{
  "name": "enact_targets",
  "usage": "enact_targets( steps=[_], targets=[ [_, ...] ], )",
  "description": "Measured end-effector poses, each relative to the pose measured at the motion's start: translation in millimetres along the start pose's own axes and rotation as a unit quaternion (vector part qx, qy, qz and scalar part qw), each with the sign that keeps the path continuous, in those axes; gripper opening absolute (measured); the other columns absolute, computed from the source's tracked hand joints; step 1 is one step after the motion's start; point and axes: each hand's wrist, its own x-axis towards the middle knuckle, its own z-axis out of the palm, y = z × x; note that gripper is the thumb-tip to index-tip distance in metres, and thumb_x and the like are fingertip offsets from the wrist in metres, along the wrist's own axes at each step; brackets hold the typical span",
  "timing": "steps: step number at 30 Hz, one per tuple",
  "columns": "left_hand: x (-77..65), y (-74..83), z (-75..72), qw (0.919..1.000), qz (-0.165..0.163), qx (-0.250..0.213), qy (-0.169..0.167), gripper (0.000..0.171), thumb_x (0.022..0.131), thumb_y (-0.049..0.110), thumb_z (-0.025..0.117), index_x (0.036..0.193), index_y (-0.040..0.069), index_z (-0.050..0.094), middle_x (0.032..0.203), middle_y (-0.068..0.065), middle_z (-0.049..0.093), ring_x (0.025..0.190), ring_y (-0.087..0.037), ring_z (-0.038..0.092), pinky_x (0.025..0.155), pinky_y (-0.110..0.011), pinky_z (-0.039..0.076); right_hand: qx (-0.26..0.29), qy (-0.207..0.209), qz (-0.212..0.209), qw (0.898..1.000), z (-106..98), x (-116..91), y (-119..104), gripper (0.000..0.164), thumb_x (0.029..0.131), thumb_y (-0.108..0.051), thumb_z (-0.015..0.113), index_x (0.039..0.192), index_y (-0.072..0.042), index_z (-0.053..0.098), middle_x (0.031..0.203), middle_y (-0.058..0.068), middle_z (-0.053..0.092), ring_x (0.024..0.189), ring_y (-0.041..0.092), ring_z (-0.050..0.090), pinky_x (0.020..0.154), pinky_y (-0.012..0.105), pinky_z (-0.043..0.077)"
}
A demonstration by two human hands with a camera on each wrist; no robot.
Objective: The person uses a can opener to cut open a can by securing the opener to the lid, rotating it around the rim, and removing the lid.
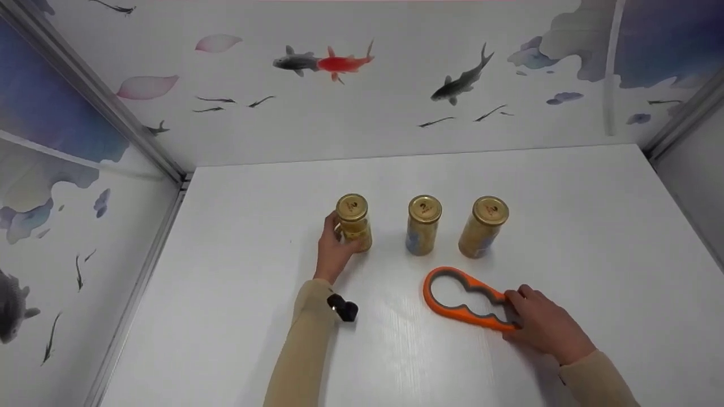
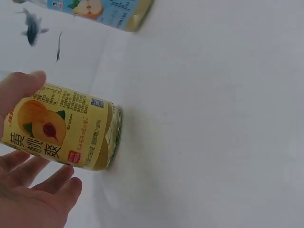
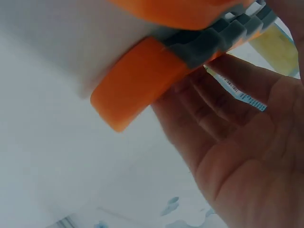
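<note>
On the white table, my left hand (image 1: 335, 251) holds a glass jar of yellow peaches (image 1: 357, 229) with a gold lid. In the left wrist view the thumb touches the yellow label (image 2: 71, 128), some fingers reach behind the jar, and the others stay loosely spread below. To the right stand two more gold-lidded jars, a middle jar (image 1: 421, 232) and a right jar (image 1: 481, 234), both with bluish labels. My right hand (image 1: 546, 322) grips one end of an orange and grey jar opener (image 1: 438, 305); its rounded loop points toward the jars.
White panels printed with fish and petals enclose the table at the back (image 1: 384, 130) and left (image 1: 34, 226). Metal frame strips (image 1: 153, 237) run along the left side. A black wrist camera (image 1: 343, 308) sits on the left sleeve.
</note>
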Motion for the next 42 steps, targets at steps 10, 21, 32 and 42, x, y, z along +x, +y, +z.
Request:
enact_targets(
  steps=[10,21,32,42],
  targets=[
    [21.0,4.8,-3.5,0.9984,-0.043,-0.009,-0.034,0.085,0.079,0.012,0.078,0.15,0.015,0.031,0.146,-0.006,0.041,0.137,-0.025,0.033,0.112,-0.045,0.025,-0.054,-0.016,-0.055,0.997,-8.0,9.1,5.5,0.053,0.07,-0.029,0.087,0.104,-0.005,0.055,0.086,0.002,0.048,0.071,0.016,0.045,0.061,0.034,0.046],
    [22.2,11.9,0.0,0.9976,-0.046,-0.038,-0.035,0.076,0.078,0.0,0.073,0.144,0.01,0.037,0.135,-0.01,0.048,0.126,-0.025,0.045,0.106,-0.042,0.034,-0.15,0.085,-0.113,0.979,-5.5,16.0,6.0,0.053,0.066,-0.012,0.086,0.104,-0.004,0.05,0.079,0.004,0.048,0.065,0.02,0.046,0.054,0.034,0.043],
    [17.2,13.7,-2.9,0.9965,-0.051,-0.028,-0.061,0.075,0.076,0.001,0.076,0.141,0.008,0.04,0.134,-0.01,0.05,0.126,-0.025,0.045,0.107,-0.041,0.033,-0.23,0.169,-0.153,0.946,-6.3,20.9,4.4,0.05,0.07,-0.012,0.085,0.104,-0.001,0.051,0.085,0.009,0.051,0.073,0.025,0.052,0.062,0.035,0.047],
    [4.6,20.6,-4.3,0.9932,-0.033,-0.006,-0.112,0.074,0.071,0.001,0.078,0.137,0.007,0.045,0.13,-0.01,0.053,0.122,-0.025,0.048,0.107,-0.043,0.033,-0.185,0.156,-0.129,0.962,-6.9,18.6,4.3,0.05,0.068,-0.016,0.085,0.104,-0.005,0.051,0.084,0.006,0.049,0.065,0.02,0.051,0.058,0.033,0.044]
  ],
)
